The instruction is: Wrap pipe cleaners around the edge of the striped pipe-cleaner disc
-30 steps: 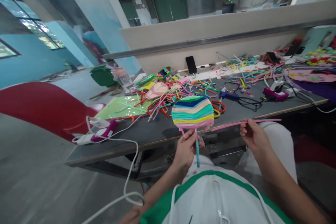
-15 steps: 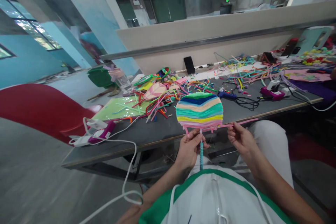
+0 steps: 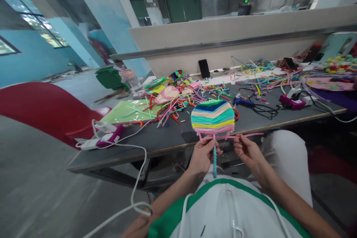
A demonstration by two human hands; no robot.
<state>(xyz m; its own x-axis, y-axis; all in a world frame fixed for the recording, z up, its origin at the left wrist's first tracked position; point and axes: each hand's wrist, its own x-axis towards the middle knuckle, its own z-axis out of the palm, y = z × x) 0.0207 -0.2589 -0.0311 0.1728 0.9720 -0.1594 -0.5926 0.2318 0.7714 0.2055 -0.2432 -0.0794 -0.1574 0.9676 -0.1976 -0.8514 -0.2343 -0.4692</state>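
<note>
- Head view: table point(image 3: 164, 139) bore a heap of coloured stems point(image 3: 170, 107) towards its back edge.
- Striped panel point(image 3: 213, 117), handle point(image 3: 214, 160) down, was at the table's front edge.
- Left hand point(image 3: 202, 154) pinched the handle's top.
- Right hand point(image 3: 249, 152) pinched a pink stem point(image 3: 255, 134), which ran just below the panel.

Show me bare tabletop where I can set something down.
Mainly the table's front strip, between the white cord and the held striped panel; a smaller patch lies in front of the black cable. Farther back, fuzzy sticks crowd the surface.
</note>
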